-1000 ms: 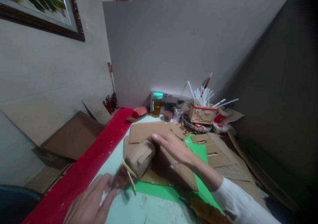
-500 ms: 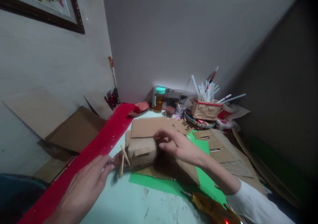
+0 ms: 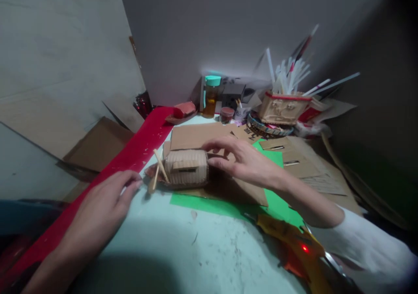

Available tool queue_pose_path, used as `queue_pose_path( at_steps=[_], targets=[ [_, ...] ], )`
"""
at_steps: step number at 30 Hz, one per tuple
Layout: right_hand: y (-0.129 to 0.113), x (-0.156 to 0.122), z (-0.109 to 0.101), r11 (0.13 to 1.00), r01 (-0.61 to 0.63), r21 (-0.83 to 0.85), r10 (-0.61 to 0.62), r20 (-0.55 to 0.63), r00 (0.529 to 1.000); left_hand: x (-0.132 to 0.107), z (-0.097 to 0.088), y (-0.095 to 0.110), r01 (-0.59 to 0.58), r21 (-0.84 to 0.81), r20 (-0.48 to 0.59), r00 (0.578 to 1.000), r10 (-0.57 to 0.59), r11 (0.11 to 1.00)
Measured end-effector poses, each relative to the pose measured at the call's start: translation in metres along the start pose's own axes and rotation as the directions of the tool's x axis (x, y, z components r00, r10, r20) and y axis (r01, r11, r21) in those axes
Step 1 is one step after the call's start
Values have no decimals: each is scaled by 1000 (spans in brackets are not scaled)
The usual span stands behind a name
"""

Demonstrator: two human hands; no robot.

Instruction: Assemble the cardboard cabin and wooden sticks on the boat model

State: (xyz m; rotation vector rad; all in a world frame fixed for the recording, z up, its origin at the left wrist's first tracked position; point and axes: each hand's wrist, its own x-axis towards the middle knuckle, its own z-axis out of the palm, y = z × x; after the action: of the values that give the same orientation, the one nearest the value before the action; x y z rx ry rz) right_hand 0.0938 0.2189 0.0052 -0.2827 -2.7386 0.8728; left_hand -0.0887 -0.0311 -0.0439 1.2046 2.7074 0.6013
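Landmark: the corrugated cardboard roll, a rounded bundle lying on its side on the pale worktop, with a slot-like flap on its upper face.

Left of the roll, a long red strip runs diagonally along the worktop edge, and flat cardboard sheets lean beyond it against the wall. The left hand lies over the red strip, left of and nearer than the roll, fingers loosely extended and holding nothing; its fingertips stop just short of two crossed wooden sticks fixed at the roll's left end, above a reddish-brown scrap.

The roll itself rests on a brown cardboard piece laid over a green sheet. Behind it lies a flat cardboard panel.

Right of the roll, the right hand is spread open, thumb and fingertips at the roll's right end; whether they press it or merely touch cannot be told. A white sleeve covers the forearm.

Behind and right of the roll stand an amber jar with a teal lid and a carved box of white sticks. Nearer than the roll, to the right, lies a blurred orange tool with a red light.
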Motion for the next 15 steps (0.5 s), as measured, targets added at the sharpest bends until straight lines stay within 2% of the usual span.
queue_pose_path(
  at_steps=[4, 9, 15],
  targets=[
    [-2, 0, 2, 999, -33, -7, 33, -12, 999, -3, -5, 5, 32, 27, -68, 997, -31, 999],
    [-6, -3, 0, 995, -42, -91, 41, -23, 999, -9, -9, 15, 110, 35, -142, 984, -104, 993],
    [-7, -15, 6, 993, -51, -102, 46, -48, 998, -14, -11, 17, 95, -25, -243, 965, -98, 995]
  ],
)
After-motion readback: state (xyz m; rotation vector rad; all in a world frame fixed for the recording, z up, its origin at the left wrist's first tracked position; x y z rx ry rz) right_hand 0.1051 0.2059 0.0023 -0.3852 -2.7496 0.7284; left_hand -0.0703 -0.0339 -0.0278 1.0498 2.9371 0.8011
